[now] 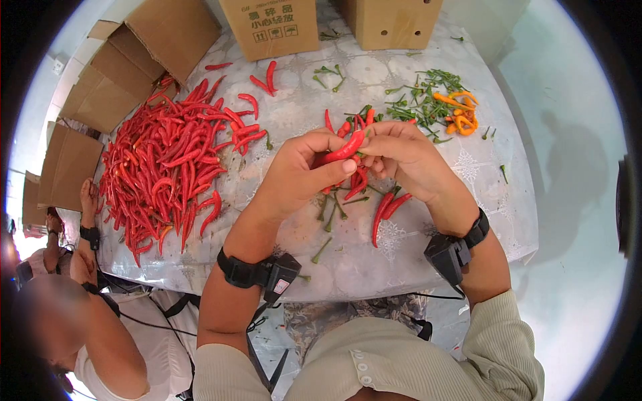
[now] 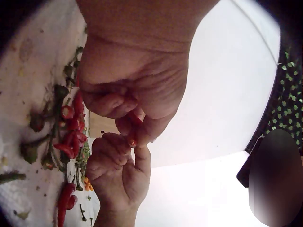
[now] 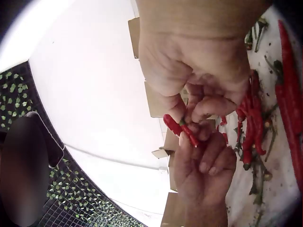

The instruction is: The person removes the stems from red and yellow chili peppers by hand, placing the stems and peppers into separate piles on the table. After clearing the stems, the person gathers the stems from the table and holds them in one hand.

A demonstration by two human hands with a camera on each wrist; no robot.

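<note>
In the head view my left hand (image 1: 301,164) grips a red chili pepper (image 1: 346,148) between curled fingers and thumb. My right hand (image 1: 409,159) meets it at the tip side, its thumb and forefinger pinching close together. The right wrist view shows a green stem (image 3: 182,122) on a second red chili (image 3: 190,136) at the right fingertips, beside the first chili (image 3: 172,124). Both hands are over the table, above a small group of red chilies (image 1: 358,180) and loose green stems (image 1: 331,217). In the left wrist view the fingers hide most of the held chilies.
A large heap of red chilies (image 1: 167,157) covers the table's left side. Green stems (image 1: 428,87) and orange chilies (image 1: 463,120) lie at the back right. Cardboard boxes (image 1: 271,30) stand along the back and left. Another person (image 1: 127,341) sits at the left.
</note>
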